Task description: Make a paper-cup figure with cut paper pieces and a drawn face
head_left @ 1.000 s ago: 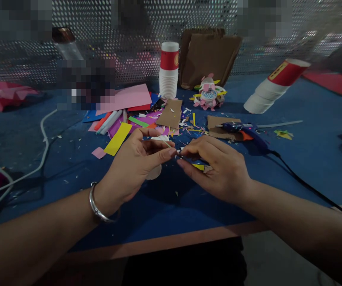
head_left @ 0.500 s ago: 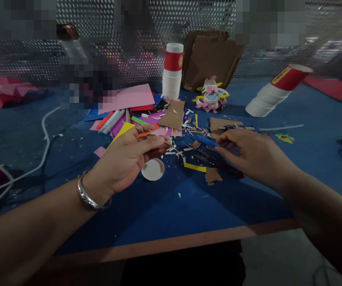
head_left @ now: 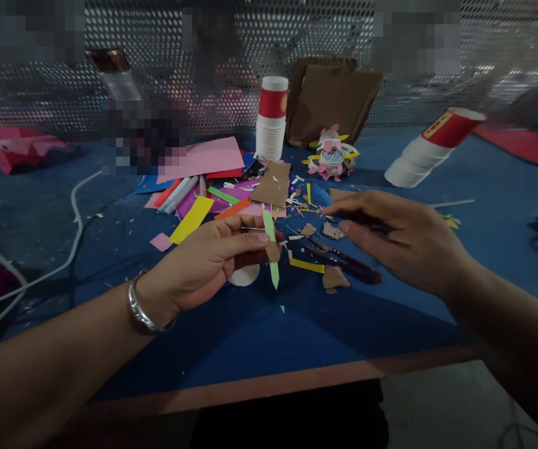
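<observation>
Nearest to us, a silver bangle (head_left: 141, 310) circles our left wrist. Our left hand (head_left: 213, 262) is above the blue table (head_left: 250, 349). Its thumb and fingertips pinch a green strip (head_left: 271, 249), a pale, narrow slip of paper standing almost upright with its pointed end down. A brown scrap (head_left: 273, 253) sits at the pinch. Our right hand (head_left: 402, 240) hovers well to the right, fingers loosely curved. It is blurred, and we cannot tell if it grips anything. Red-handled scissors (head_left: 346, 260) lie just below it. Farther back stand a cup stack (head_left: 271, 128) and brown bags (head_left: 334, 100). A second ago both hands met at the middle. Since then the right hand has drawn away, and the strip now faces us.
</observation>
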